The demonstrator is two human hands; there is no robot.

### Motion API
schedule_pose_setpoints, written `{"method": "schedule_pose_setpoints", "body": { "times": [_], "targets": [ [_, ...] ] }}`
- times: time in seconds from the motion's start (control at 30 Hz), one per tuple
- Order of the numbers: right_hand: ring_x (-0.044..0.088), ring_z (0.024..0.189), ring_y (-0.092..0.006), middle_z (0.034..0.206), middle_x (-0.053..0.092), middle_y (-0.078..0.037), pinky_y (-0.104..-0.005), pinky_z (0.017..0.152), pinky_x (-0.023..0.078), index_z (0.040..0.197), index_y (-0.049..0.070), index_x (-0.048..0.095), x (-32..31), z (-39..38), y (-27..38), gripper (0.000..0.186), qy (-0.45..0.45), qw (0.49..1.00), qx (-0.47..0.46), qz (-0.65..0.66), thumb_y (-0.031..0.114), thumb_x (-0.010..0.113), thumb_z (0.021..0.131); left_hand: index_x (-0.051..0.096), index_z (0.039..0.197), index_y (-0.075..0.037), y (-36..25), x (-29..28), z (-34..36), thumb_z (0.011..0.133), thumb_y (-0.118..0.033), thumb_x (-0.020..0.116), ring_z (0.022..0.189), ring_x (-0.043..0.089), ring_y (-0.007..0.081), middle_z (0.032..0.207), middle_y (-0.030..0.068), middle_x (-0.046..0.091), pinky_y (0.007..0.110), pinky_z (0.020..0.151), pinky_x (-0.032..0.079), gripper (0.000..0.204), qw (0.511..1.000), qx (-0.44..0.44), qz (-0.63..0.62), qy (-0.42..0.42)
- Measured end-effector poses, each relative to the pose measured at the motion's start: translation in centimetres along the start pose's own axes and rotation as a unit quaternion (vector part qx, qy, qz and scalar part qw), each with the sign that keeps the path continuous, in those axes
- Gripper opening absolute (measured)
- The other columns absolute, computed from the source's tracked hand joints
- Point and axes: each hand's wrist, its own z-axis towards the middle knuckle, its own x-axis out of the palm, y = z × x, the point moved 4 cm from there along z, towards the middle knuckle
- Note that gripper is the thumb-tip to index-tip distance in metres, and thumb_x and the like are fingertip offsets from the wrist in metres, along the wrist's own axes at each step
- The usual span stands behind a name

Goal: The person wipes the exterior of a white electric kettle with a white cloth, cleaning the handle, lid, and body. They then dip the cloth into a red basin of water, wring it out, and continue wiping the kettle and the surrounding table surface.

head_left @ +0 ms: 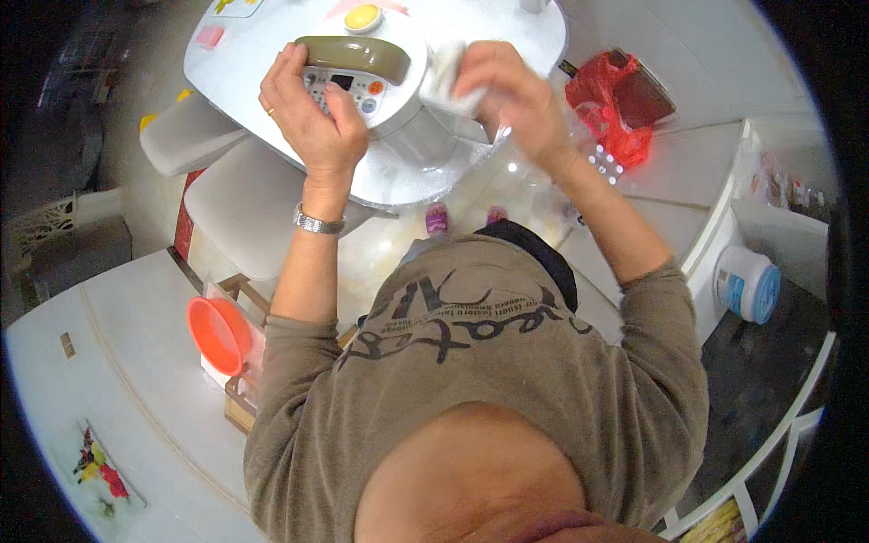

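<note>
A white countertop appliance (418,136), with an olive handle (360,52) and a button panel on top, stands at the near edge of a white oval table (235,68). My left hand (313,118) is closed on the appliance's left side by the handle, fingers curled at the handle's left end. At the appliance's right side, my right hand (505,100) grips a crumpled white cloth (445,77); this hand is blurred. A small dish with something yellow (362,16) sits behind the handle, and a pink block (210,36) lies farther left.
Pale chairs (235,213) sit left of the table. A red bag (602,100) and dark flat object are at right. A red basin (219,335) is at lower left beside a white surface (109,362). A white tub (747,283) stands on the right shelving.
</note>
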Motion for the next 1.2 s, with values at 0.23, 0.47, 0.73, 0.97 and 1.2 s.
{"method": "schedule_pose_setpoints", "body": {
  "times": [0.23, 0.47, 0.73, 0.97, 1.2],
  "targets": [
    [0.046, 0.111, -0.0241, 0.126, 0.046, -0.012, -0.034, 0.095, 0.035, 0.119, 0.004, 0.053, 2.7, -2.1, -1.2, 0.038, -0.18, 0.977, 0.109, 0.02, 0.006, 0.054, 0.08, 0.045, 0.117, 0.007, -0.3, 0.4, 0.0, 0.073, -0.007, 0.047, 0.11, 0.04, 0.0333, 0.119, 0.0222, 0.045, 0.04, 0.095, 0.032, 0.045, 1.0, -0.02, 0.003, 0.015],
    [0.051, 0.103, -0.0309, 0.12, 0.045, -0.013, -0.041, 0.081, 0.042, 0.125, 0.011, 0.047, 4.7, -4.9, -2.1, 0.054, -0.208, 0.935, -0.109, -0.267, 0.006, 0.061, 0.073, 0.044, 0.117, 0.007, -0.9, 0.4, -0.1, 0.074, -0.007, 0.048, 0.108, 0.04, 0.0323, 0.118, 0.0216, 0.043, 0.039, 0.092, 0.035, 0.045, 0.998, -0.042, 0.037, 0.034],
    [0.032, 0.126, -0.0351, 0.133, 0.034, -0.022, -0.0401, 0.106, 0.029, 0.136, -0.004, 0.026, 5.3, -11.4, -7.1, 0.058, -0.153, 0.973, 0.142, -0.098, 0.009, 0.052, 0.085, 0.043, 0.116, 0.007, -1.5, 0.4, 0.1, 0.073, -0.006, 0.048, 0.108, 0.039, 0.0334, 0.116, 0.0218, 0.045, 0.042, 0.096, 0.03, 0.045, 0.998, -0.03, 0.041, 0.032],
    [0.057, 0.092, -0.0305, 0.099, 0.057, -0.019, -0.0375, 0.081, 0.044, 0.118, -0.002, 0.045, 2.3, -5.4, -3.9, 0.039, -0.111, 0.978, 0.171, 0.034, 0.027, 0.045, 0.093, 0.043, 0.117, 0.007, -1.1, 0.2, 0.0, 0.074, -0.008, 0.048, 0.111, 0.038, 0.0341, 0.116, 0.0218, 0.045, 0.043, 0.099, 0.027, 0.045, 0.998, -0.036, 0.047, 0.026],
    [0.056, 0.079, -0.0215, 0.086, 0.061, -0.012, -0.033, 0.077, 0.042, 0.092, 0.001, 0.059, 2.6, -1.6, -6.8, 0.052, -0.017, 0.958, 0.278, 0.07, 0.044, 0.031, 0.095, 0.043, 0.117, 0.007, -0.6, 0.2, -0.1, 0.074, -0.009, 0.047, 0.11, 0.039, 0.0328, 0.116, 0.0212, 0.045, 0.041, 0.096, 0.031, 0.045, 0.999, -0.026, 0.037, 0.027]
  ]
}}
